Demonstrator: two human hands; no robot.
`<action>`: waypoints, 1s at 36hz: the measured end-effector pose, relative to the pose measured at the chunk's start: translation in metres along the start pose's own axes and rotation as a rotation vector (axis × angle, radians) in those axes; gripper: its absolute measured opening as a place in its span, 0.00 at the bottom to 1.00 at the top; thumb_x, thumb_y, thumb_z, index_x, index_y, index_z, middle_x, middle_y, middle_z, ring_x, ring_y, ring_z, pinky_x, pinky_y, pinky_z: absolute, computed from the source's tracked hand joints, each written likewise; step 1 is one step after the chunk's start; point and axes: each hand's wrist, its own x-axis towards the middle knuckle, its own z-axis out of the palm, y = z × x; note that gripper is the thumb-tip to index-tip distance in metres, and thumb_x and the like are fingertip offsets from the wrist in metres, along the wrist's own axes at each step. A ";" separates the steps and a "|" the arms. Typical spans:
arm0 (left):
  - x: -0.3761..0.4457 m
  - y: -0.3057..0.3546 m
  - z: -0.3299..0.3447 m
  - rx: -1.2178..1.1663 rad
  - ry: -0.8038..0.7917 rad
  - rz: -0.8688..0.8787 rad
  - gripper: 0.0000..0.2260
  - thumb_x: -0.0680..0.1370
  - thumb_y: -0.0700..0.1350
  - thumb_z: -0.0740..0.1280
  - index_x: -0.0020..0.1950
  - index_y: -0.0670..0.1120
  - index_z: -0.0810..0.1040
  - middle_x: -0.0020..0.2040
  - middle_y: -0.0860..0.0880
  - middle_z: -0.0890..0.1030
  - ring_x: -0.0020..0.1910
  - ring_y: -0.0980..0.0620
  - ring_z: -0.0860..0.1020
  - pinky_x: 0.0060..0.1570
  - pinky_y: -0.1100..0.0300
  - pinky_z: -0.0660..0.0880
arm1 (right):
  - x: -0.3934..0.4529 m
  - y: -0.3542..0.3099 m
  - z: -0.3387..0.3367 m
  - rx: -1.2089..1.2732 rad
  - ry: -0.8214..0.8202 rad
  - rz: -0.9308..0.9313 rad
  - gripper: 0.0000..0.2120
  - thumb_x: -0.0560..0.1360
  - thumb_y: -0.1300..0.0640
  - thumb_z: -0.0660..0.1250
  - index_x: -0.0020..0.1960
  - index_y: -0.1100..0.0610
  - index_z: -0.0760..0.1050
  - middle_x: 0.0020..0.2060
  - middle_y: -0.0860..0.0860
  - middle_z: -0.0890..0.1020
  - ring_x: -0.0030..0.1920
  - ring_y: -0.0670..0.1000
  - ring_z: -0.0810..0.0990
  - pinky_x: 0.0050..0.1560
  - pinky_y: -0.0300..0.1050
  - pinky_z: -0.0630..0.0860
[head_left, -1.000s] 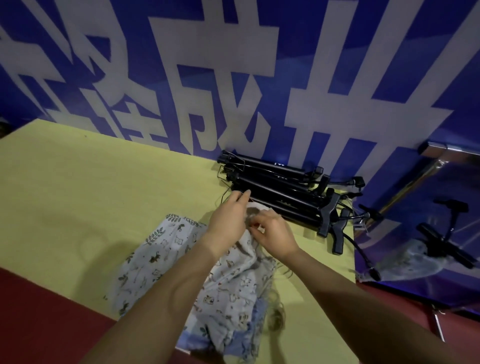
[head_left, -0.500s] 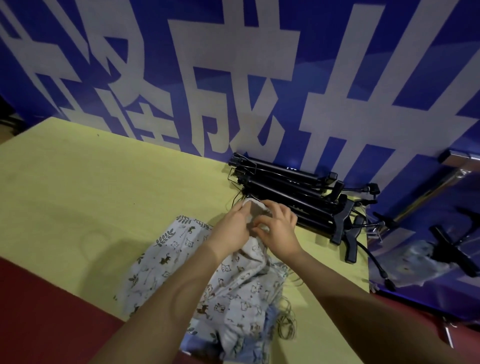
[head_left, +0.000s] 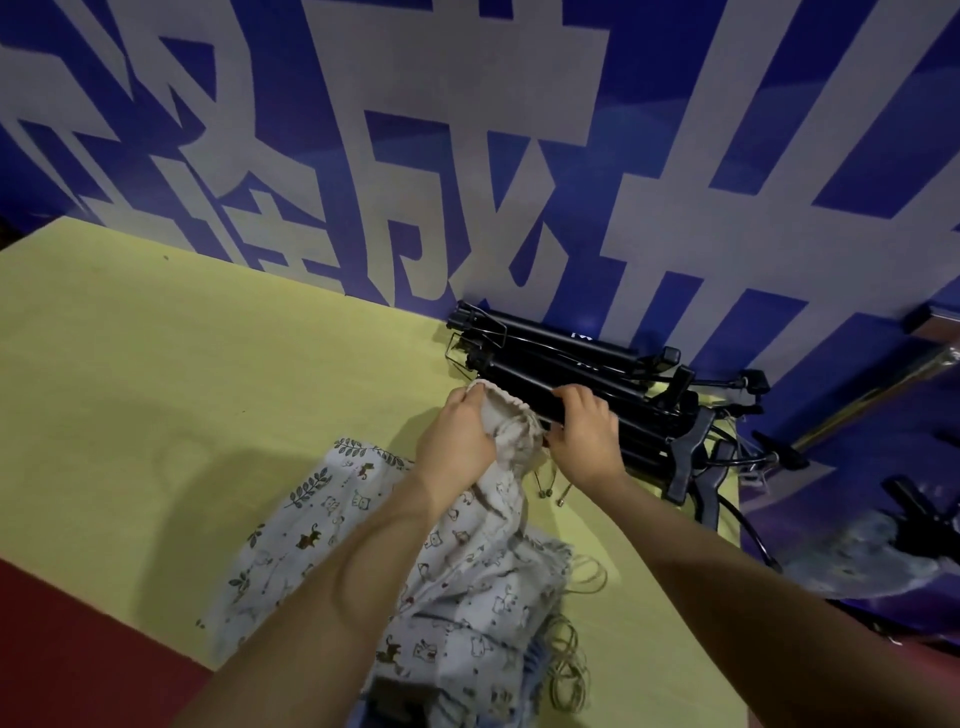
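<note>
A white drawstring bag (head_left: 506, 415) printed with small animals is raised off a pile of similar printed bags (head_left: 467, 587) on the yellow table (head_left: 182, 395). My left hand (head_left: 457, 439) grips the left side of its gathered mouth. My right hand (head_left: 584, 434) pinches the right side of the mouth, and the two hands hold it stretched apart. The bag's body hangs down between my wrists onto the pile. Thin cords with small end beads (head_left: 550, 491) dangle under my right hand.
A bundle of folded black tripods (head_left: 597, 369) lies along the blue-and-white banner wall (head_left: 467, 156), just behind my hands. Loose cords (head_left: 571, 670) trail off the pile at the table's near edge. Red floor (head_left: 78, 649) lies at the lower left.
My hands have drawn apart and lifted, and the bag's gathered mouth is now stretched wider between them. The camera has shifted slightly.
</note>
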 end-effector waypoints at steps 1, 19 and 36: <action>0.004 0.001 0.001 0.005 0.003 -0.010 0.29 0.78 0.38 0.60 0.77 0.45 0.54 0.75 0.48 0.59 0.65 0.46 0.71 0.58 0.55 0.72 | 0.005 0.005 0.000 -0.062 -0.034 0.024 0.24 0.76 0.62 0.60 0.71 0.58 0.62 0.70 0.54 0.66 0.69 0.58 0.63 0.68 0.50 0.59; 0.033 0.000 0.017 0.118 0.006 -0.043 0.27 0.78 0.39 0.61 0.76 0.44 0.56 0.72 0.46 0.63 0.61 0.45 0.74 0.52 0.53 0.75 | 0.054 0.026 0.007 -0.527 -0.117 -0.034 0.20 0.77 0.55 0.61 0.66 0.58 0.62 0.64 0.59 0.70 0.64 0.61 0.69 0.65 0.53 0.64; 0.005 -0.006 -0.003 0.035 0.012 -0.006 0.29 0.78 0.36 0.60 0.77 0.44 0.54 0.75 0.46 0.60 0.67 0.45 0.70 0.61 0.53 0.71 | 0.015 -0.002 -0.045 -0.339 -0.005 -0.147 0.20 0.75 0.50 0.63 0.62 0.56 0.62 0.52 0.56 0.77 0.50 0.60 0.78 0.44 0.48 0.68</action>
